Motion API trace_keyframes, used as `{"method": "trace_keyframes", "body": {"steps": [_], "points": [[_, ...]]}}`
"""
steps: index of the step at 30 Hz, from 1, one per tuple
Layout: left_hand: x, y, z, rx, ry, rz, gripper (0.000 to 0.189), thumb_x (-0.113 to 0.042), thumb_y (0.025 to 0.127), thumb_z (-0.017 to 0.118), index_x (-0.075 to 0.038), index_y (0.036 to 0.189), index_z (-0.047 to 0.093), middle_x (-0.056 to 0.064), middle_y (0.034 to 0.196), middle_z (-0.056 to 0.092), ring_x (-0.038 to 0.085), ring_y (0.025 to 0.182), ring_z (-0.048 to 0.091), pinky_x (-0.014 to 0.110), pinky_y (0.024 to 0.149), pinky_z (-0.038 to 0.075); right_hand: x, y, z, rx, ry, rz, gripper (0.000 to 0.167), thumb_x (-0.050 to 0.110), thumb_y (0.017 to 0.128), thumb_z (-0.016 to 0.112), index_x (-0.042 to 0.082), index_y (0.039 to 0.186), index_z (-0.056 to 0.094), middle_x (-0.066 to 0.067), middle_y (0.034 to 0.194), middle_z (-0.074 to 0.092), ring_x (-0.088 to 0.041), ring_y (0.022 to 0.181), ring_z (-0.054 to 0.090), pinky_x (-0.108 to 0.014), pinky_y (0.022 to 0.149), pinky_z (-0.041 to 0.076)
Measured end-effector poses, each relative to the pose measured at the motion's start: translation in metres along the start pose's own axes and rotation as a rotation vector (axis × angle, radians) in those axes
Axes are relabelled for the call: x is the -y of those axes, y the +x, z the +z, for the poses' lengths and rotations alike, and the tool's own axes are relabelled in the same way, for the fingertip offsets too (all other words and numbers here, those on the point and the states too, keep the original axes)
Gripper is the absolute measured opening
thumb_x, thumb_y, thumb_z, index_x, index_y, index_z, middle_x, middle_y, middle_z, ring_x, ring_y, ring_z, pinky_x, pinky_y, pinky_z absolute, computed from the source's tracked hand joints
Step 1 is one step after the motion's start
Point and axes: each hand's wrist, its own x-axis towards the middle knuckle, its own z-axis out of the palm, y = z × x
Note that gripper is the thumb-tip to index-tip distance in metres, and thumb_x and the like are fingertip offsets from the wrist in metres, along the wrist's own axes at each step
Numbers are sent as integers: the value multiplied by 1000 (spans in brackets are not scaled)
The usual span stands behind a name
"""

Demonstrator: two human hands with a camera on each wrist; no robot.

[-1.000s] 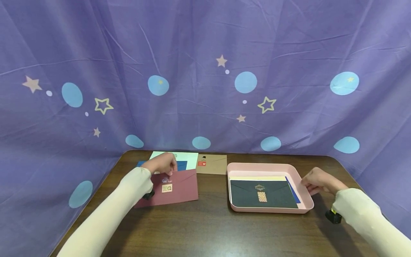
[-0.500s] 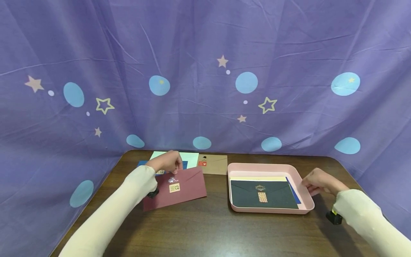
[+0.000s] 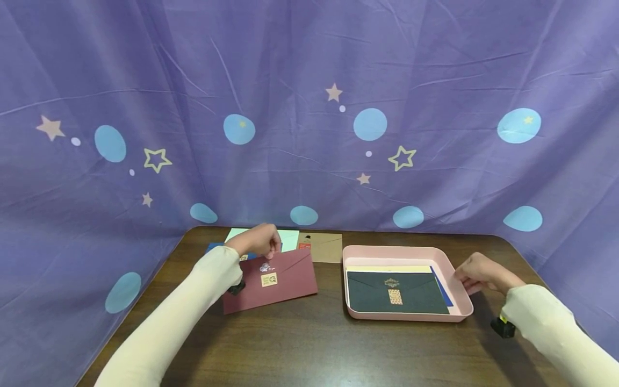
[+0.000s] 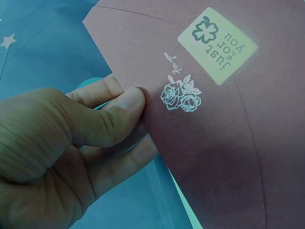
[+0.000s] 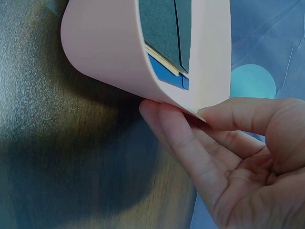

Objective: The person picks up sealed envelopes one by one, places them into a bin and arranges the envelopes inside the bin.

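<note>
My left hand pinches the top edge of a maroon envelope between thumb and fingers, holding it tilted up over the left of the table. A cream "just for you" label and a white rose print mark its face in the left wrist view. On the right, my right hand grips the right rim of a pink tray, thumb on the rim and fingers along the outer wall. Inside the tray a dark green envelope lies on top of cream and blue ones.
Behind the maroon envelope lie a pale mint envelope, a blue envelope partly hidden by the left hand, and a brown kraft envelope. A purple curtain hangs right behind the wooden table.
My left hand has moved a little to the right with the maroon envelope, which now slants up toward its right end. The right hand and the tray have stayed in place.
</note>
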Motion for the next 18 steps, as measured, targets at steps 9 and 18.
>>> {"method": "trace_keyframes", "body": {"steps": [9, 18], "points": [[-8, 5, -3, 5, 26, 0, 25, 18, 84, 67, -4, 81, 78, 10, 70, 71, 8, 57, 53, 23, 59, 46, 2, -1, 0, -4, -7, -3, 25, 2, 90, 56, -20, 97, 65, -6, 76, 69, -17, 69, 68, -36, 65, 62], [-14, 10, -7, 14, 26, -26, 19, 15, 83, 72, -4, 80, 76, 6, 70, 70, 8, 59, 52, 22, 55, 44, 0, 1, 1, -1, 7, 8, 22, -1, 87, 57, -20, 95, 65, -15, 76, 72, -20, 69, 70, -37, 64, 62]]}}
